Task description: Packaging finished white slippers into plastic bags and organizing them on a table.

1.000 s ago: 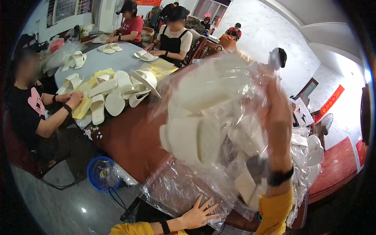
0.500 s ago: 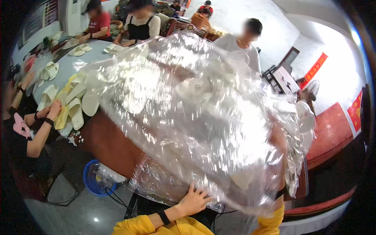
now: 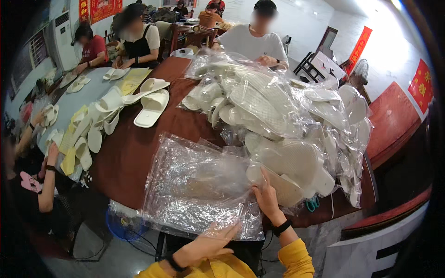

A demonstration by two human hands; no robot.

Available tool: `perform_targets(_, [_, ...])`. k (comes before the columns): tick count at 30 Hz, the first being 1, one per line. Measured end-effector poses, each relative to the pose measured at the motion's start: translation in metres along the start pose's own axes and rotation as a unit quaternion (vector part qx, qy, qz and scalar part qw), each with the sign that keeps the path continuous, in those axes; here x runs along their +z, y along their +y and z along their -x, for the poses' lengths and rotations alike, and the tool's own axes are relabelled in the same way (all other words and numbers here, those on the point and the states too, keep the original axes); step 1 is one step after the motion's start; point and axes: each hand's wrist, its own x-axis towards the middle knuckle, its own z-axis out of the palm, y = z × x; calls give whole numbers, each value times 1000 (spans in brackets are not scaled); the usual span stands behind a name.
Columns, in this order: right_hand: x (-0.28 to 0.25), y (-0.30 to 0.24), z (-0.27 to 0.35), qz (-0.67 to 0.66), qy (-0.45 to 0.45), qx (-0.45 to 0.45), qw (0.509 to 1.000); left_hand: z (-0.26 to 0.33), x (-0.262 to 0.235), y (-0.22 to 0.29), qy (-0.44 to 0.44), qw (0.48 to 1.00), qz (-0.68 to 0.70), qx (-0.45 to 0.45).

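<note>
A heap of white slippers (image 3: pixel 278 111) in clear wrapping is piled on the brown counter (image 3: pixel 125 157), just behind the clear plastic bag (image 3: pixel 194 185). Loose slippers (image 3: pixel 150 106) lie further left of the bag. The bag, crinkled and glossy, is spread flat at the counter's near edge. Its near edge is touched by the left hand (image 3: pixel 208 241), fingers spread; its right side is pressed by the right hand (image 3: pixel 266 197), fingers extended.

Dark red table (image 3: pixel 134 153), clear plastic bags (image 3: pixel 194 185), white slippers (image 3: pixel 150 107), scissors (image 3: pixel 312 204)
</note>
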Motion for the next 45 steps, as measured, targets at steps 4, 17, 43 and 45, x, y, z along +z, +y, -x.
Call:
perform_targets(4, [-7,-7,-2,29,-8,51,998,39,-48,24,-73,964,232,105])
perform_targets(17, [-78,-34,4,-6,165,38,986,-17,-8,-65,178,941,-178,-226])
perform_targets(43, [-88,-188,-164,-100,-5,63,993,-17,2,-78,251,942,-117,-190])
perform_targets(45, [-81,-218,-209,-112,-18,-55,992,-17,3,-77,263,939,-121,-184])
